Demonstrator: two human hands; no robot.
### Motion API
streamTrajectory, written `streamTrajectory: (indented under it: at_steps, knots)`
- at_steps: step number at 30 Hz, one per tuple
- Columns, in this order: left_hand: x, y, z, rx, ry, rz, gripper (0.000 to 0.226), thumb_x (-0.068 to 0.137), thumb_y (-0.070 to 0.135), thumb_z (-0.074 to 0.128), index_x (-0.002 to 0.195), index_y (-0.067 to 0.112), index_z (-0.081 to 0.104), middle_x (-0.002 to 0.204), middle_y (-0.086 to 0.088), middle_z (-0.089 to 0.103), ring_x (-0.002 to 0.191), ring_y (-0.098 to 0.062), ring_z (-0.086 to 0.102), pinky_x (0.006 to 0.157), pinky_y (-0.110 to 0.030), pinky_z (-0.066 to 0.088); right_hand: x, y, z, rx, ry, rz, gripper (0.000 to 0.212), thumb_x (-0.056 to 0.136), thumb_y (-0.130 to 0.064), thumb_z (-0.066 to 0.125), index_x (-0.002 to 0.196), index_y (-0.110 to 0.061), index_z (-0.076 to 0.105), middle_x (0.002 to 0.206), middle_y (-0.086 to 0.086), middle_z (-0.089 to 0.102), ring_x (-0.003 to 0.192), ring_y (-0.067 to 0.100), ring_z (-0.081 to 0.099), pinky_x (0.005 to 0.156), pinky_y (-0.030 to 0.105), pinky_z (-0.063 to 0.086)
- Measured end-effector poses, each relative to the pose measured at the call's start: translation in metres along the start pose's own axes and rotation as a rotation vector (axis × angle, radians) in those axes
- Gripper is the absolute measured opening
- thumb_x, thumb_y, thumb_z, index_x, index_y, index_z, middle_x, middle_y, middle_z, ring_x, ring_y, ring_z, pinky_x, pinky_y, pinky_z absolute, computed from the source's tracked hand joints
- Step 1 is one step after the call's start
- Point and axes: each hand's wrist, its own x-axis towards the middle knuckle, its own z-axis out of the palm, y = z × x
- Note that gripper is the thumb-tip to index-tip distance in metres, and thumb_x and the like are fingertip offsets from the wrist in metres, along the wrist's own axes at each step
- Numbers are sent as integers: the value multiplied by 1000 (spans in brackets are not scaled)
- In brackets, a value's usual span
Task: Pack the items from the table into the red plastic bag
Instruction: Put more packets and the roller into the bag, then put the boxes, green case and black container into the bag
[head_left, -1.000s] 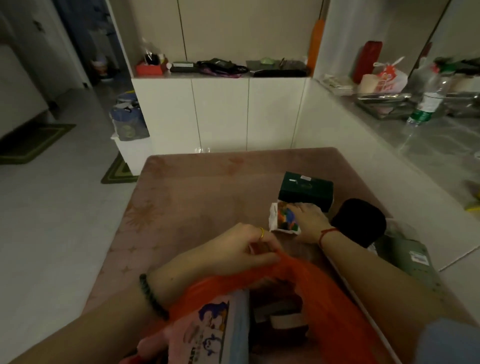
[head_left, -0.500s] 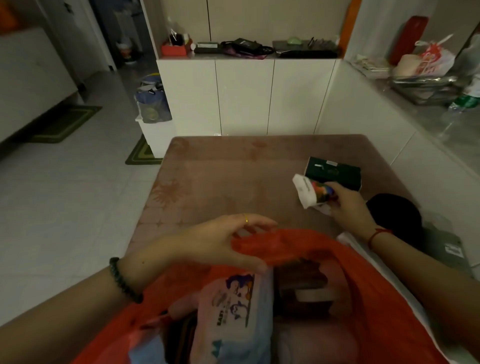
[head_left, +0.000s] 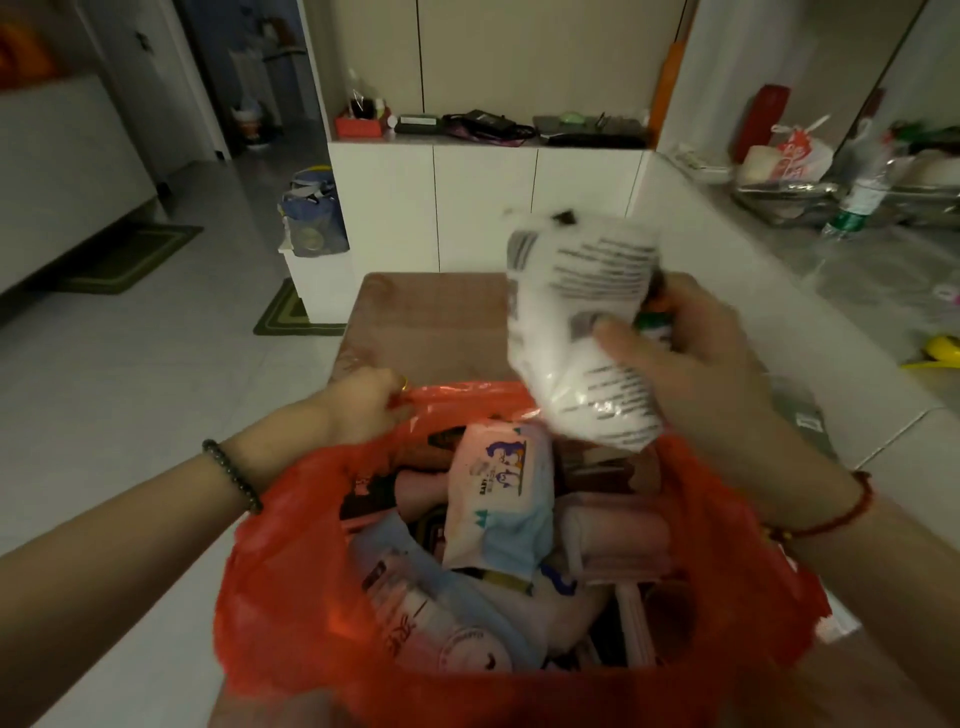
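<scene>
The pinkish-brown rectangular table (head_left: 415, 322) carries the thin, crinkly red plastic bag (head_left: 291, 597), which sits at its near edge with the mouth gaping upward. The bag is already crowded: a soft pink-and-blue pack of wipes (head_left: 496, 499) lies on top in the middle, with a pale pink roll (head_left: 613, 535) beside it toward the table's right edge and other packets underneath.

With so little room left, the main risk seems to be that the next item lands on the heap rather than in it, then slides over the far rim back onto the table. The thin film could also tear or slip free if the load shifts while only one side of the mouth is held.

The right hand (head_left: 691, 374) is raised over the far right part of the mouth, palm turned inward, thumb across the front. Its grip is clenched around a white crinkled plastic packet with black print (head_left: 582, 332), whose lower end hangs just above the rim, not yet inside. A dark object with a green band shows behind the fingers; what it is cannot be told.

The left hand (head_left: 363, 410) reaches forward from the near left corner, wrist bent down, its grip pinching the far left rim of the bag and pulling it open toward the table's far edge.
</scene>
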Motion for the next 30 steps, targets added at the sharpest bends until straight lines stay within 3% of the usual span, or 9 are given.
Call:
streamTrajectory:
  at_steps: [3, 6, 9, 11, 14, 18, 21, 25, 30]
  knots:
    - [-5, 2, -15, -190, 175, -25, 18, 90, 19, 55, 90, 2, 62, 86, -12, 64, 77, -21, 57, 71, -27, 45, -27, 22, 39, 172, -132, 347, 21, 83, -2, 58, 86, -22, 65, 75, -4, 73, 72, 10, 70, 65, 27, 57]
    - [-10, 7, -23, -360, 212, -2, 19, 89, 20, 57, 90, 4, 68, 86, -6, 66, 73, -14, 60, 66, -20, 45, -35, 53, 81, -14, -58, 517, 24, 83, -3, 59, 105, -14, 63, 88, 1, 67, 81, 15, 66, 70, 23, 53]
    - [-8, 7, -23, -384, 237, 5, 17, 87, 21, 60, 81, 8, 68, 78, -6, 67, 68, -14, 59, 67, -22, 47, -33, 80, 122, -159, 116, 485, 38, 82, -5, 58, 115, -21, 51, 98, -2, 56, 98, 21, 60, 82, 30, 50]
    - [-6, 6, -24, -432, 235, 16, 19, 86, 19, 61, 68, 16, 63, 67, 1, 62, 60, -8, 55, 60, -18, 44, -29, 88, 141, -239, 137, 458, 34, 83, -8, 55, 110, -28, 48, 93, -1, 59, 91, 23, 59, 74, 31, 48]
    - [-2, 4, -26, -503, 205, 37, 21, 85, 17, 62, 64, 20, 61, 65, 4, 62, 58, -8, 58, 59, -19, 45, -28, 103, 162, -619, 13, 309, 27, 85, -15, 51, 110, -27, 49, 93, 3, 66, 86, 25, 61, 69, 33, 43]
    - [1, 2, -22, -580, 143, 53, 10, 85, 17, 62, 77, 13, 66, 76, -6, 70, 66, -15, 66, 60, -18, 54, -30, 129, 180, -1220, -238, 121, 40, 67, -27, 73, 104, -22, 60, 88, 10, 69, 79, 27, 66, 66, 38, 51]
    - [4, 3, -14, -565, 106, 115, 12, 85, 19, 62, 74, 20, 65, 75, 0, 68, 66, -8, 63, 64, -16, 51, -32, 135, 178, -1086, -573, 209, 44, 88, -27, 50, 130, -14, 42, 127, 21, 50, 116, 37, 48, 95, 47, 40]
    - [10, 8, -10, -555, 83, 159, 23, 86, 24, 61, 63, 26, 62, 49, 17, 57, 45, 5, 50, 53, -10, 40, -11, 87, 120, -563, -709, 83, 34, 88, -21, 57, 121, -14, 57, 121, 9, 61, 109, 21, 58, 90, 27, 47]
    - [27, 14, -13, -543, 1, 184, 13, 85, 27, 61, 76, 23, 69, 75, 1, 71, 66, -7, 66, 69, -23, 53, 48, 51, -2, -382, -335, 134, 20, 85, -20, 63, 102, -30, 62, 94, -4, 69, 82, 14, 68, 81, 33, 56]
